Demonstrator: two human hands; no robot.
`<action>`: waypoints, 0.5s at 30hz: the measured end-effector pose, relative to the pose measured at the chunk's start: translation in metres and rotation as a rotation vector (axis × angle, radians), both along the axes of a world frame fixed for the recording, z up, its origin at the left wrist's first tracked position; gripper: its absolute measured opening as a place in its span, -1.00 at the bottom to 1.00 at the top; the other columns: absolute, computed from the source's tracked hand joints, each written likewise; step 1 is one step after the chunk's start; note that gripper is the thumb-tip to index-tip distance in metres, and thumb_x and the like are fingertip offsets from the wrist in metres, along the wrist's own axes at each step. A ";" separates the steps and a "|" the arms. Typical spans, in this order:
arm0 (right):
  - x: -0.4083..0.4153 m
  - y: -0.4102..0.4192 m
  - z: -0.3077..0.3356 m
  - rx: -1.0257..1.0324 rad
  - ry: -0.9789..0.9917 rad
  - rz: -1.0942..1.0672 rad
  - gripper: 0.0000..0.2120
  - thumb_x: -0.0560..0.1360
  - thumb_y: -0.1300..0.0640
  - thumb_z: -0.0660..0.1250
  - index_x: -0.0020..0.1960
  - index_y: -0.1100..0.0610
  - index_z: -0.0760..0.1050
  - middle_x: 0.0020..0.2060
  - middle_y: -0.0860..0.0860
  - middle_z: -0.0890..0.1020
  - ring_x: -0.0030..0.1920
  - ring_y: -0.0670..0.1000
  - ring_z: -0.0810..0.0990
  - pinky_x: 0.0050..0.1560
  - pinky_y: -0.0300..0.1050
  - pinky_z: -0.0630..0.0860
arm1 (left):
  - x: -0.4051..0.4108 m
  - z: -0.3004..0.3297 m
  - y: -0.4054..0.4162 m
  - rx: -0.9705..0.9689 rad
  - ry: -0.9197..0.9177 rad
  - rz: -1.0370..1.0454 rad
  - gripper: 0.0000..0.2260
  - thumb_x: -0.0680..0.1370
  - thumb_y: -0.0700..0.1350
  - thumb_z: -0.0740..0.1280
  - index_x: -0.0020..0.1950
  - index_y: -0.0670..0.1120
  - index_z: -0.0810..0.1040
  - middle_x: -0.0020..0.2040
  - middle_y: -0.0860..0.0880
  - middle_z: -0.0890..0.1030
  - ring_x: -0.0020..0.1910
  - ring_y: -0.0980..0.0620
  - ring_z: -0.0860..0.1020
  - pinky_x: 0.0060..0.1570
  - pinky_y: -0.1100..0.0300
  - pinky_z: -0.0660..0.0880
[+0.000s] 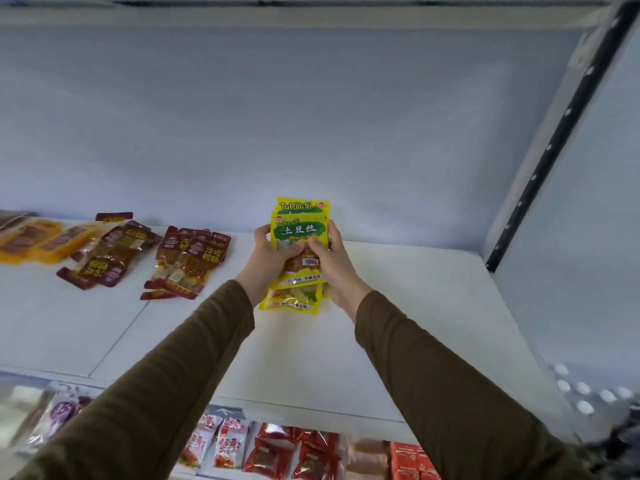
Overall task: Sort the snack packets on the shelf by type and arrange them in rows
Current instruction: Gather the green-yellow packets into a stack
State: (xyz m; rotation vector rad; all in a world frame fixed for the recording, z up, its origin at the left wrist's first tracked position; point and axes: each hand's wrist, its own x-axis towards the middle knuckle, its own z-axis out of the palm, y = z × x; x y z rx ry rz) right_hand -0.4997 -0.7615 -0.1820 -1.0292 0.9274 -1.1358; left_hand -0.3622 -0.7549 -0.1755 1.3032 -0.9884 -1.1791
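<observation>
1. Here, both hands hold a small stack of yellow TuDouSi potato-shred packets (300,237) at the middle of the white shelf (398,323). The left hand (272,258) curls round the stack's left edge with its thumb across the front. The right hand (334,261) wraps the right edge, thumb on the face.
2. The stack is not squared: one packet peeks above the top and another sticks out below the wrists, its lower edge seemingly touching the shelf. The glossy film looks slippery, so that lowest packet could slide free if the grasp loosens unevenly.
3. Squeezing harder to prevent that could buckle the soft pouches and fan them out, spoiling a straight row.
4. To the left lie two loose heaps of dark red duck-intestine packets (188,263), with orange-yellow packets (38,242) beyond them. A leftward sweep of the left sleeve (166,375) could drag those heaps or mix types.
5. The shelf's right side is bare, so setting down there looks safer. The front edge is near the elbows, and a packet dropped short could fall onto the lower-shelf snacks (277,452).
</observation>
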 end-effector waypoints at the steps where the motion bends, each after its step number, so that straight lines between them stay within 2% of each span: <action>1: 0.011 0.000 -0.001 0.009 0.005 -0.004 -0.47 0.70 0.12 0.23 0.59 -0.17 0.15 0.30 0.01 0.62 0.23 0.12 0.66 0.27 0.27 0.57 | 0.011 0.000 -0.001 0.007 -0.009 0.003 -0.41 0.53 -0.17 0.51 0.38 0.04 0.21 0.10 -0.14 0.66 -0.07 -0.10 0.73 -0.17 0.03 0.68; 5: 0.051 -0.006 -0.014 0.004 0.121 -0.053 -0.40 0.69 0.08 0.25 0.63 -0.12 0.07 0.38 -0.01 0.55 0.30 0.08 0.61 0.34 0.20 0.54 | 0.051 -0.009 -0.008 0.037 0.006 -0.012 -0.41 0.51 -0.17 0.52 0.37 0.05 0.23 0.09 -0.12 0.66 -0.14 -0.04 0.74 -0.29 0.09 0.66; 7: 0.062 -0.010 -0.022 -0.047 0.325 -0.096 -0.37 0.67 0.02 0.25 0.66 -0.07 0.05 0.47 0.01 0.48 0.41 0.08 0.51 0.43 0.16 0.45 | 0.066 -0.020 -0.013 0.030 -0.002 -0.054 -0.43 0.51 -0.17 0.53 0.36 0.00 0.26 0.10 -0.12 0.66 -0.12 -0.01 0.74 -0.25 0.11 0.66; 10: 0.066 -0.020 -0.035 -0.110 0.749 -0.168 -0.40 0.64 -0.17 0.21 0.62 -0.10 0.17 0.45 0.01 0.51 0.48 0.18 0.37 0.47 0.15 0.34 | 0.078 -0.034 -0.021 0.019 -0.088 -0.162 -0.42 0.47 -0.08 0.56 0.40 -0.09 0.38 0.20 -0.19 0.66 0.05 -0.11 0.71 0.01 -0.03 0.67; 13: 0.066 -0.025 -0.039 -0.082 0.869 -0.179 -0.36 0.61 -0.27 0.20 0.62 -0.07 0.21 0.47 0.03 0.50 0.50 0.19 0.35 0.47 0.12 0.33 | 0.086 -0.034 -0.022 0.030 -0.233 -0.173 -0.09 0.25 0.22 0.60 0.47 -0.08 0.33 0.32 -0.16 0.58 0.27 -0.18 0.59 0.27 -0.17 0.53; 15: 0.067 -0.025 -0.039 -0.084 0.882 -0.188 -0.33 0.61 -0.27 0.23 0.63 -0.04 0.19 0.50 0.05 0.46 0.49 0.15 0.40 0.45 0.06 0.37 | 0.091 -0.033 -0.020 0.000 -0.193 -0.170 0.03 0.20 0.25 0.61 0.51 -0.08 0.23 0.28 -0.07 0.60 0.23 -0.08 0.61 0.22 -0.07 0.57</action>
